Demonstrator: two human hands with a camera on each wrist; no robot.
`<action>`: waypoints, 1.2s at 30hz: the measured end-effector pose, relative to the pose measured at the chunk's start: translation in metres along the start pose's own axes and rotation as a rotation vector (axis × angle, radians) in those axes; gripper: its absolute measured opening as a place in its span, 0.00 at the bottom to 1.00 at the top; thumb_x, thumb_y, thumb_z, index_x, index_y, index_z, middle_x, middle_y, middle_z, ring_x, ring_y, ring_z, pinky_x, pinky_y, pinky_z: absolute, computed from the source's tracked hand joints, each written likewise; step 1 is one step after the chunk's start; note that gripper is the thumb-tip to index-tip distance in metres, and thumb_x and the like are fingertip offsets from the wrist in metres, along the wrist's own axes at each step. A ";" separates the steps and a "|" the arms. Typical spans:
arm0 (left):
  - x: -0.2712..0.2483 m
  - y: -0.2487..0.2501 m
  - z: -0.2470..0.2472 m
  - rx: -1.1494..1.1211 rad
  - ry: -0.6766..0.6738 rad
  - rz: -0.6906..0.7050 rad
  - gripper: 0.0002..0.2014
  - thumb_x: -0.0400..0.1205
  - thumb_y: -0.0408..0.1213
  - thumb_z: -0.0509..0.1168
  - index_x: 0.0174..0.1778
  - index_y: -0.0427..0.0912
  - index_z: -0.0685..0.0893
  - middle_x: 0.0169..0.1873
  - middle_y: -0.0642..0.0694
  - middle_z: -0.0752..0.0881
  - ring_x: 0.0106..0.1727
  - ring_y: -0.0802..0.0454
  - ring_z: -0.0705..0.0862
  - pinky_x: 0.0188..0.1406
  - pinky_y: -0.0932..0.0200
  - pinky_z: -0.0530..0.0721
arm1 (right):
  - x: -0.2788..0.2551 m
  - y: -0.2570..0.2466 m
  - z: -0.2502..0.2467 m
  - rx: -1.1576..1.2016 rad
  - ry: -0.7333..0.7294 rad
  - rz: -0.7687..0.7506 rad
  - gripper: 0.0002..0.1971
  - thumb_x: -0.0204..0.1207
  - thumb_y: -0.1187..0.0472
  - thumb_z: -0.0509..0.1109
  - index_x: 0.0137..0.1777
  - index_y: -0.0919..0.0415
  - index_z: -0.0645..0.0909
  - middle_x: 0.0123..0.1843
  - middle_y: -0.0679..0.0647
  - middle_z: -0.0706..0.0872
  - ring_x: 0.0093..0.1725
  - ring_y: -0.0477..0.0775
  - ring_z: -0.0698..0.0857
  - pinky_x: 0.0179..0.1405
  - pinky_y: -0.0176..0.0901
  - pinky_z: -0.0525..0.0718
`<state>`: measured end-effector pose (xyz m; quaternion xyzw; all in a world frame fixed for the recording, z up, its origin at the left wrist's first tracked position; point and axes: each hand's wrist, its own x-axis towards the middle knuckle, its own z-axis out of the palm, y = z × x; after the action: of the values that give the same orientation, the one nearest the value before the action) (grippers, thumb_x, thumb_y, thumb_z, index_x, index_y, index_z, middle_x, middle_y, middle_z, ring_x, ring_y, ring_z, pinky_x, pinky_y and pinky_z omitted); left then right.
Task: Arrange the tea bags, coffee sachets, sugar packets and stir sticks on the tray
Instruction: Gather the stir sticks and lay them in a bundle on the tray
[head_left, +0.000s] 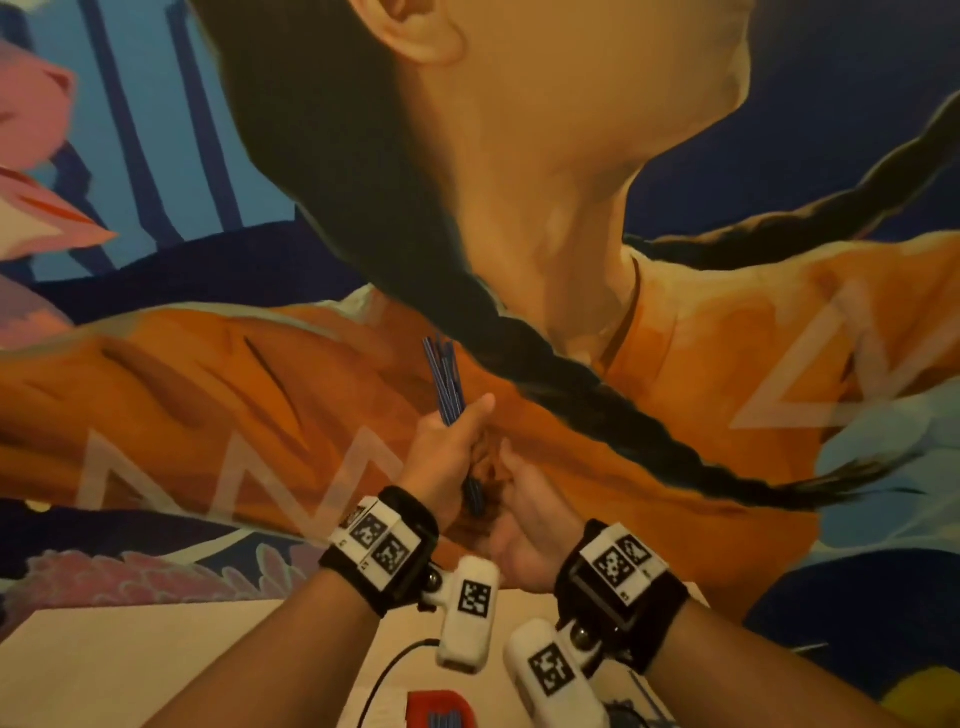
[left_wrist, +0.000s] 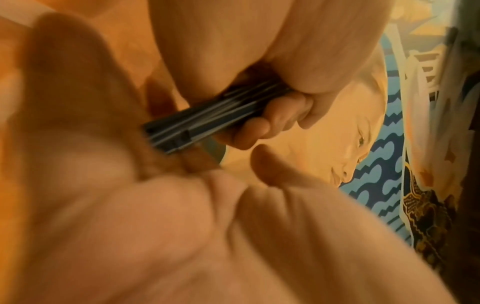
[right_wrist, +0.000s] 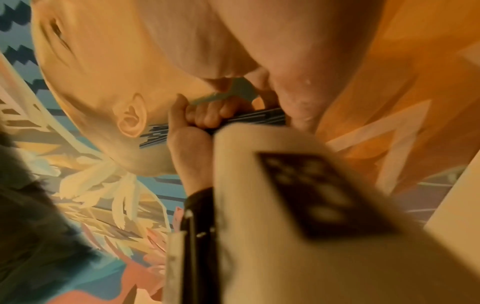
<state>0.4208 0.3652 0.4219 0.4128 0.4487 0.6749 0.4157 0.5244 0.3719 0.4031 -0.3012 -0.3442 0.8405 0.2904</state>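
A bundle of thin blue stir sticks (head_left: 445, 384) stands nearly upright in the air in front of a painted wall. My left hand (head_left: 452, 447) grips the bundle round its middle, fingers curled about it (left_wrist: 272, 119). My right hand (head_left: 519, 514) is cupped just below and to the right, its palm against the lower ends of the sticks (left_wrist: 166, 135). In the right wrist view the left hand (right_wrist: 192, 139) holds the sticks (right_wrist: 254, 118) and the right hand (right_wrist: 246, 41) touches their near ends. No tray, tea bags, sachets or sugar packets are in view.
A red holder (head_left: 441, 709) with more blue sticks sits at the bottom edge on a pale table (head_left: 156, 665). A black cable (head_left: 387, 670) runs across the table. The mural wall (head_left: 727, 364) rises close behind the hands.
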 end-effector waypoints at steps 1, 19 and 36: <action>-0.002 -0.002 -0.001 0.049 -0.005 -0.001 0.23 0.86 0.43 0.66 0.22 0.49 0.72 0.18 0.48 0.68 0.20 0.51 0.67 0.24 0.56 0.67 | -0.001 -0.001 0.003 -0.018 0.006 -0.044 0.31 0.83 0.36 0.54 0.67 0.61 0.82 0.57 0.63 0.89 0.57 0.61 0.88 0.49 0.52 0.87; 0.019 0.038 -0.030 1.097 -0.178 0.311 0.23 0.86 0.44 0.66 0.25 0.48 0.70 0.20 0.50 0.71 0.20 0.55 0.67 0.27 0.55 0.65 | 0.000 -0.102 0.056 -1.032 0.324 -1.045 0.26 0.71 0.31 0.53 0.39 0.52 0.80 0.38 0.49 0.85 0.44 0.53 0.84 0.53 0.56 0.82; 0.025 0.111 -0.025 1.793 -0.268 0.424 0.13 0.84 0.44 0.65 0.61 0.48 0.72 0.43 0.48 0.82 0.39 0.48 0.84 0.43 0.48 0.89 | -0.020 -0.086 0.082 -2.212 0.405 -0.686 0.10 0.80 0.55 0.64 0.59 0.53 0.73 0.45 0.51 0.77 0.41 0.57 0.79 0.38 0.50 0.74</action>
<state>0.3685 0.3538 0.5254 0.7277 0.6657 0.0848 -0.1422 0.5037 0.3757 0.5215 -0.4091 -0.8973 -0.1014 0.1311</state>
